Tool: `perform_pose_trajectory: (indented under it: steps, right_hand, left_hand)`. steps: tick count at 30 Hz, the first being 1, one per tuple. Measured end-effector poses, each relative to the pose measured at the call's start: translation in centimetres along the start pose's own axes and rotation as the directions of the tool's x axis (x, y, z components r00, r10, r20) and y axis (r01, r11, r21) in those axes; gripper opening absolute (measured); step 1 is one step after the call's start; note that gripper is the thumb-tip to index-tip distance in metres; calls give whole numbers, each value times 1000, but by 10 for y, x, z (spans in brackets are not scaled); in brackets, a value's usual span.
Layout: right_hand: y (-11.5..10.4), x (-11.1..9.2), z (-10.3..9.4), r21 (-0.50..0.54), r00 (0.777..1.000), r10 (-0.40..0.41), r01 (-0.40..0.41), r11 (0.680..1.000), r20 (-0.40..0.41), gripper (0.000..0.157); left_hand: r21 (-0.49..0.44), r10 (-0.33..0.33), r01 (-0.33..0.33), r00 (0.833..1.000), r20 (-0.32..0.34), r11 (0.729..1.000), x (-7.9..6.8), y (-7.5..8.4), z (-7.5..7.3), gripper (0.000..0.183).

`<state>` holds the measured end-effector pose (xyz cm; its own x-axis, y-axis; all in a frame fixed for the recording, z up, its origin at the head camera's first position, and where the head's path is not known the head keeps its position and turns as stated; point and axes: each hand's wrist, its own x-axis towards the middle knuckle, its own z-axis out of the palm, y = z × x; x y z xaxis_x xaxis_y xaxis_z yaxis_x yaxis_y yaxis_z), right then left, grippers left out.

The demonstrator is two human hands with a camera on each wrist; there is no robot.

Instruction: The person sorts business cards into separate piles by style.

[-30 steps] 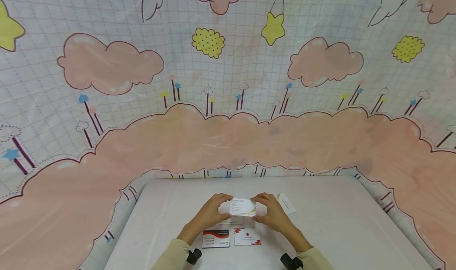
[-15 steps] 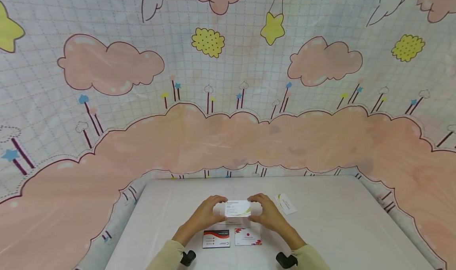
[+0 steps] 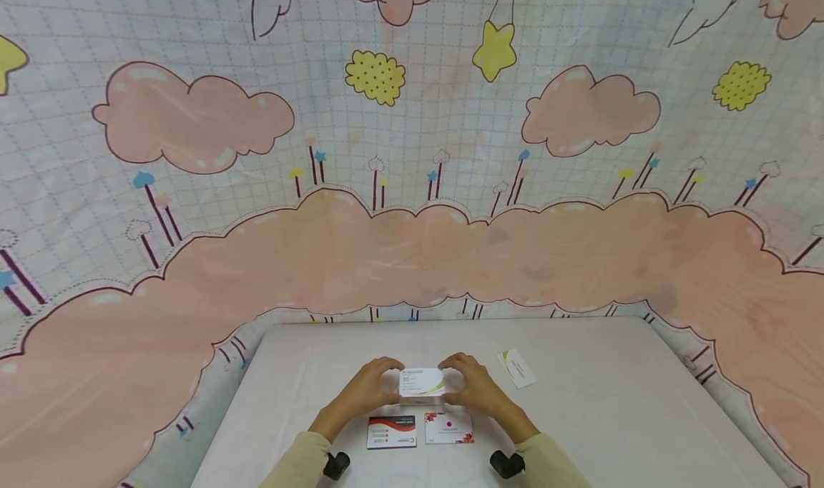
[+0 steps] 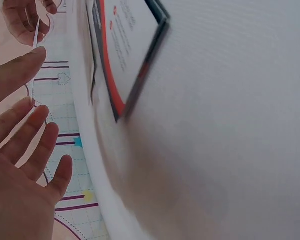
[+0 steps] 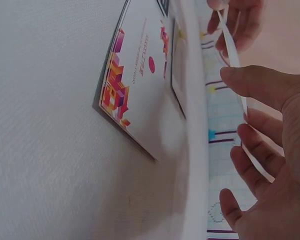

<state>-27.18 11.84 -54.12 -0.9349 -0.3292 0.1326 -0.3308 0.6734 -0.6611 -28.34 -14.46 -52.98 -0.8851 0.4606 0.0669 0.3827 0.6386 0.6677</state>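
A white business card [image 3: 421, 381] with a green curve is pinched at its two short ends, between the thumb and fingers of my left hand [image 3: 363, 391] and of my right hand [image 3: 479, 388]. Both wrist views show the card [image 5: 231, 47] nearly edge-on, raised off the table. In the head view it overlaps another pale card or pile [image 3: 421, 401] just below it, mostly hidden. Closer to me lie a black, red and white card stack [image 3: 391, 432] and, beside it on the right, a white card stack [image 3: 449, 428] with red-orange corner patterns.
Farther back on the right, a few white-and-green business cards [image 3: 517, 368] lie tilted and overlapping on the white table [image 3: 599, 402]. Behind the table hangs a backdrop [image 3: 412, 252] printed with clouds and stars. A dark device [image 3: 336, 465] sits at each wrist.
Both hands have moved left and slightly down in the head view, carrying the business card toward the pale pile. The cards on the table have stayed in place.
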Motion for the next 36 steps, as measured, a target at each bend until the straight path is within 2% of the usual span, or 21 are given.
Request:
perform_pose_trajectory:
  steps: [10,15,20,27,36]
  right_hand:
    - [10,8,10,-74,999,9,-6,997,41,47]
    - [10,8,11,-66,996,53,-48,997,68,46]
    - [9,8,13,-62,994,80,-75,995,79,46]
    - [11,7,17,-127,995,66,-56,990,76,46]
    - [12,6,18,-127,995,55,-44,991,84,45]
  left_hand:
    - [58,-29,27,999,25,998,7,-15,9,52]
    - [59,-45,42,998,44,997,8,-18,10,52]
    - [80,-36,32,998,53,996,8,-19,11,53]
    - [114,-36,29,997,61,993,6,-22,14,50]
    - [170,-9,-3,998,67,985,5,-19,13,47]
